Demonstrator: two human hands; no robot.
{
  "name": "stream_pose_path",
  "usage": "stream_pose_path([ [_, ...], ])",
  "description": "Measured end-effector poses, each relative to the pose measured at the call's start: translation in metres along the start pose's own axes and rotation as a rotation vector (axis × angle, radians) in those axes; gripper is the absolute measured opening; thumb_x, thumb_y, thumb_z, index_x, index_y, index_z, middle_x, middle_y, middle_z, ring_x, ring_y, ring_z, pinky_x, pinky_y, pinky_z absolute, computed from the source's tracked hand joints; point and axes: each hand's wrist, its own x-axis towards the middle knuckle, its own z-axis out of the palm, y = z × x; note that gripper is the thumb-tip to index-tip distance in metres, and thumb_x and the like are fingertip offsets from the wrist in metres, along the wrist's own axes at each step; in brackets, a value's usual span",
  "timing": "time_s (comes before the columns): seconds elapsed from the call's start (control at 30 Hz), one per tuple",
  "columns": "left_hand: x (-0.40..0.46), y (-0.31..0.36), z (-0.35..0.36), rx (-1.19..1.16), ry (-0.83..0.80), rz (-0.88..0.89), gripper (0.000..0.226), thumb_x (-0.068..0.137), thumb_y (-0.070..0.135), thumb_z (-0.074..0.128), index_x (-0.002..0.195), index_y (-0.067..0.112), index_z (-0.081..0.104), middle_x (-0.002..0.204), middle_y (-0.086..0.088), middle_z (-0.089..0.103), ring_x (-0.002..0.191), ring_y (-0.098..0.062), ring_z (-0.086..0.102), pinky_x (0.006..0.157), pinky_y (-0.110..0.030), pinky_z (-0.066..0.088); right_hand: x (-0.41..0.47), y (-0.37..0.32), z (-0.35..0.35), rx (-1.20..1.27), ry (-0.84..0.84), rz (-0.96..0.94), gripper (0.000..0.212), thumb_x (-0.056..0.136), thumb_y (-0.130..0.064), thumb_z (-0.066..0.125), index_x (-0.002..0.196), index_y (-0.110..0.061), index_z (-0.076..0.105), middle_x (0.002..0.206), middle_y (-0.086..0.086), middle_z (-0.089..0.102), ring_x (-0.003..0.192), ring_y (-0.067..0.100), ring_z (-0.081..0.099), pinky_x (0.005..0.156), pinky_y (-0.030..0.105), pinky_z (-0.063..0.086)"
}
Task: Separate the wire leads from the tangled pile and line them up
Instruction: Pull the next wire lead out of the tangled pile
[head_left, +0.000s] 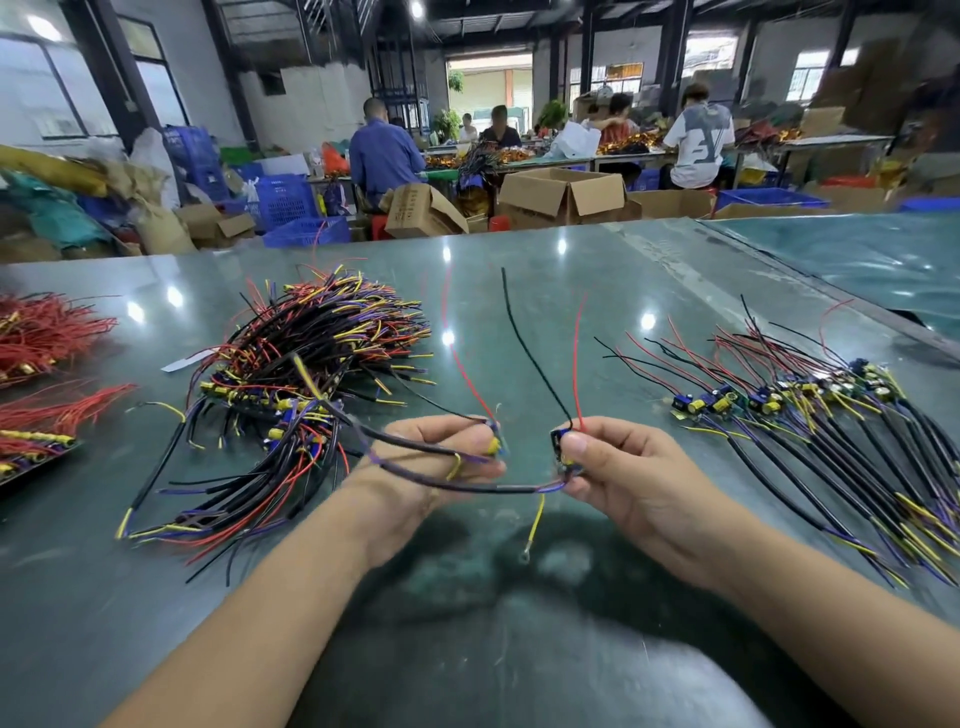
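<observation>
**Two leads lifted, still crossed between my hands**

While both hands hovered over the green table (519, 649), each had a small driver board pinched in its grip. My left hand (441, 457) curled thumb and fingers round one board with a yellow capacitor (494, 446), its red wire (457, 358) rising away from me. My right hand (613, 467) pinched the other board (560, 447) between thumb and forefinger, a black wire (524, 348) and a red one standing up from it, a yellow ring-terminal lead (535, 525) dangling below.

A black sheathed cable (467, 486) ran from the right board across under my left fingers, and another looped back toward the tangled pile (291, 395) on my left. The lined-up row (810, 415) lay to my right, boards together, cables fanned toward me.

I judged these light and limp: the thin wires would snag and bend, and solder joints could tear if tugged. The board edges seemed the safest hold, easing cables free rather than yanking.
</observation>
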Motion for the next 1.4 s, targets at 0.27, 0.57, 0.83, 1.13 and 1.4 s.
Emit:
stream_pose_path([
  [0.27, 0.021, 0.006, -0.027, -0.21, 0.479, -0.081, 0.023, 0.102, 0.01, 0.035, 0.091, 0.002, 0.052, 0.087, -0.015, 0.062, 0.067, -0.018, 0.065, 0.05, -0.02, 0.056, 0.005, -0.006, -0.007, 0.077, 0.262, -0.073, 0.009, 0.064, -0.023, 0.072, 0.066, -0.014, 0.071, 0.064, 0.0, 0.061, 0.054, 0.008, 0.055, 0.052, 0.017, 0.049],
  [0.57, 0.01, 0.013, -0.018, -0.242, 0.354, -0.151, 0.006, 0.092, 0.001, 0.052, 0.088, -0.002, 0.053, 0.114, -0.025, 0.047, 0.096, -0.031, 0.064, 0.071, -0.032, 0.055, 0.002, -0.007, -0.007, 0.039, 0.189, 0.066, 0.023, 0.068, -0.027, 0.071, 0.082, -0.009, 0.066, 0.062, 0.005, 0.057, 0.048, 0.01, 0.054, 0.044, 0.019, 0.048],
  [0.83, 0.005, 0.015, -0.016, 0.036, 0.401, -0.082, 0.02, 0.09, 0.003, 0.052, 0.102, 0.012, 0.065, 0.1, -0.006, 0.056, 0.095, -0.026, 0.061, 0.071, -0.024, 0.049, 0.0, -0.005, -0.003, -0.021, 0.115, 0.103, 0.032, 0.067, -0.028, 0.071, 0.09, -0.006, 0.064, 0.063, 0.005, 0.059, 0.051, 0.012, 0.057, 0.047, 0.019, 0.05],
  [1.13, -0.009, 0.011, -0.013, 0.888, 0.284, 0.03, 0.012, 0.078, 0.039, 0.072, 0.089, 0.037, 0.071, 0.11, 0.001, 0.061, 0.105, -0.011, 0.055, 0.095, -0.032, 0.043, -0.002, -0.004, 0.0, -0.106, 0.069, 0.082, 0.034, 0.065, -0.032, 0.072, 0.087, -0.007, 0.064, 0.063, 0.005, 0.058, 0.051, 0.013, 0.055, 0.047, 0.019, 0.047],
  [1.4, -0.016, 0.003, 0.012, 0.338, -0.184, 0.065, 0.026, 0.076, 0.044, 0.069, 0.097, 0.028, 0.074, 0.071, 0.008, 0.057, 0.057, -0.004, 0.045, 0.056, -0.016, 0.039, -0.008, 0.001, 0.009, -0.388, -0.061, 0.094, 0.009, 0.087, -0.019, 0.064, 0.081, -0.013, 0.065, 0.064, 0.005, 0.059, 0.047, 0.012, 0.053, 0.041, 0.015, 0.034],
])
